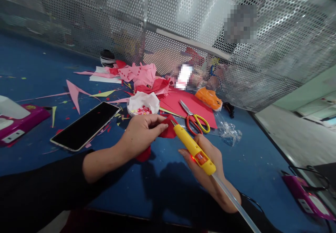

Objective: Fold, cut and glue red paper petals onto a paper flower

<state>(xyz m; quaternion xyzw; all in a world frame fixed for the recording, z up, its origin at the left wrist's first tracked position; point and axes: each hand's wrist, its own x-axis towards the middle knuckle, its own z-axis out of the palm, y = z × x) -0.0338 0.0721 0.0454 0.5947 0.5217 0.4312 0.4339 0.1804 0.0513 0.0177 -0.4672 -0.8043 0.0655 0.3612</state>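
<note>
My left hand [140, 131] pinches a piece of red paper [169, 129] between thumb and fingers, and more red shows below the palm. A yellow hot glue gun [187, 138] is gripped in my right hand [210, 163]. Its metal nozzle points at the red paper's upper edge; whether it touches I cannot tell. A long clear glue stick [233, 199] runs out of the gun's back end, and a small red light glows on its side. Just beyond my left hand stands a white-lined bowl [132, 101] with small red and yellow paper bits inside.
Scissors [193, 115] with red and yellow handles lie on red sheets [210, 115]. A phone [86, 126] rests at left among paper scraps. Pink paper [139, 73] is heaped behind the bowl. Purple power strips [307, 194] sit at both sides. A perforated metal screen [168, 9] stands behind.
</note>
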